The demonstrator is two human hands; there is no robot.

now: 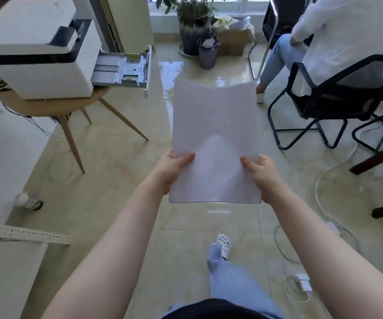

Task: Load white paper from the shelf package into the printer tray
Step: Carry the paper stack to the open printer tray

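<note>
Both bare forearms reach forward and slightly inward, wrists level. The left hand (171,168) and the right hand (260,174) each pinch a side edge of a stack of white paper (215,139), thumbs lying on top and the other fingers hidden beneath, so both hands are closed on the sheets. The stack is held out in the air above the glossy tiled floor (117,162), its near end sagging in the middle and its far edge curling up. Below the right hand a foot in a white clog (223,244) steps forward. Far to the left of the left hand and beyond it, a white printer (36,49) sits on a round wooden desk (48,104) with its tray (122,69) pulled out, well apart from the paper. Beyond the right hand a seated person (337,38) occupies a black chair (346,88), and farther off stands a potted plant (192,26).
</note>
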